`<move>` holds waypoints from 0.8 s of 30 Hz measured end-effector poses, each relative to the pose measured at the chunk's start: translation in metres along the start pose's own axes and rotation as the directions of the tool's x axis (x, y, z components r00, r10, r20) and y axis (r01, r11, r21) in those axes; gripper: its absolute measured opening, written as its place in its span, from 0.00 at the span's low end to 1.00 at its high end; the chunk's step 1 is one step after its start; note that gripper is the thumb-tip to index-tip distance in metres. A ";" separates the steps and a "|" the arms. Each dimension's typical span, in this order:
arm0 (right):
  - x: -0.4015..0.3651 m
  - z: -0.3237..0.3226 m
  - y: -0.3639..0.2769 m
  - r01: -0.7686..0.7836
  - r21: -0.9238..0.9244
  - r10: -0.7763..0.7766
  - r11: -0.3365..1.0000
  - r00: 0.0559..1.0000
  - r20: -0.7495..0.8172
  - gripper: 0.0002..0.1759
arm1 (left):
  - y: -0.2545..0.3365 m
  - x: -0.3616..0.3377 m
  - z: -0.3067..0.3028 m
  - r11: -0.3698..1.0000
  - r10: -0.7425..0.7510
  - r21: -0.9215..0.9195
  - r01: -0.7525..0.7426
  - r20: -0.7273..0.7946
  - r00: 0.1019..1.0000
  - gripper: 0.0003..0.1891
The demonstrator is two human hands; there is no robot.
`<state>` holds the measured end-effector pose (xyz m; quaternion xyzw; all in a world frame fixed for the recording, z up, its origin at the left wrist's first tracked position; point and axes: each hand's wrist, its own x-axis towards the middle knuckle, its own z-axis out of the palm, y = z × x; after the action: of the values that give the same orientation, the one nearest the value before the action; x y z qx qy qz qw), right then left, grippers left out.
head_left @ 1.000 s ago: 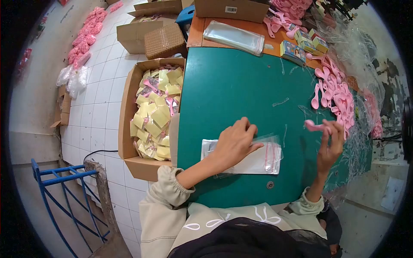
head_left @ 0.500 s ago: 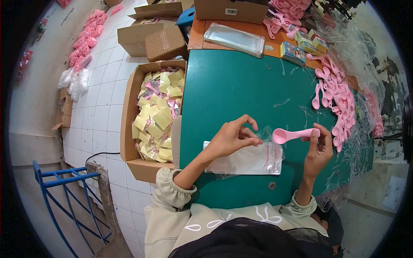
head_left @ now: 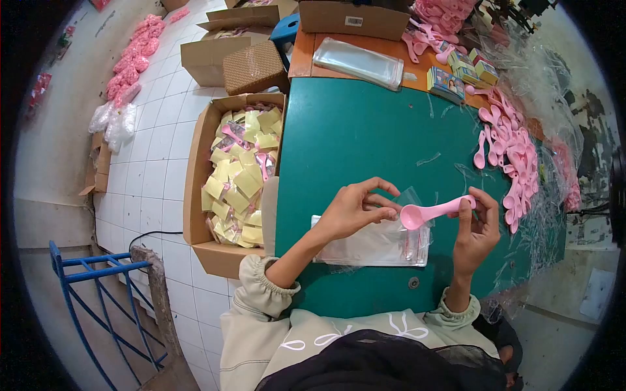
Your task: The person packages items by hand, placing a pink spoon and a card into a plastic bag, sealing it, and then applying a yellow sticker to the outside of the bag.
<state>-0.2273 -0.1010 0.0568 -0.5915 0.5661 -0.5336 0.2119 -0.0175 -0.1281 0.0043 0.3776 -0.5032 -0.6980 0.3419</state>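
My right hand (head_left: 476, 238) pinches the handle end of a pink measuring spoon (head_left: 435, 211). Its bowl points left and overlaps the edge of a clear plastic bag (head_left: 410, 197). Thumb and fingers of my left hand (head_left: 352, 212) are closed on that thin bag, just left of the spoon's bowl. Beneath both hands lies a stack of flat clear bags (head_left: 365, 249) on the green tabletop (head_left: 365, 137).
A carton (head_left: 195, 189) of packed pink spoons with yellow cards stands left of the table. Loose pink spoons (head_left: 518, 159) heap at the right, near stacked small card packs (head_left: 446, 83). More clear bags (head_left: 358, 62) lie at the back, before a cardboard box (head_left: 352, 21).
My right hand has shifted slightly left, bringing the spoon's bowl over the bag's edge and tilting it a little lower. My left hand keeps its pinch, nearly still.
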 end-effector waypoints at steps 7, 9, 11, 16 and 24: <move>-0.001 0.001 -0.003 0.064 0.056 -0.063 0.996 0.998 -0.014 0.11 | 0.000 -0.002 0.003 1.000 0.008 0.009 -0.008 0.038 0.999 0.18; 0.000 0.003 -0.004 0.027 0.055 -0.029 0.998 0.999 0.031 0.11 | 0.003 -0.003 0.004 1.000 0.005 -0.028 -0.003 0.048 0.999 0.18; -0.001 0.004 -0.005 -0.007 0.071 0.002 0.997 0.997 0.074 0.11 | 0.003 -0.002 0.005 0.999 0.030 -0.045 -0.028 0.058 0.998 0.19; -0.004 0.010 -0.011 -0.082 0.154 0.047 0.985 0.974 0.220 0.09 | -0.008 -0.001 0.015 0.983 0.176 -0.064 -0.172 0.052 0.983 0.18; 0.029 0.001 -0.027 0.349 0.087 -0.343 0.933 0.791 0.506 0.20 | 0.011 -0.008 -0.002 0.994 0.090 -0.079 -0.081 0.130 0.987 0.16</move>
<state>-0.2209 -0.1200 0.0907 -0.8067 0.3741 -0.3828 0.2505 -0.0108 -0.1255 0.0161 0.2955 -0.5146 -0.7243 0.3510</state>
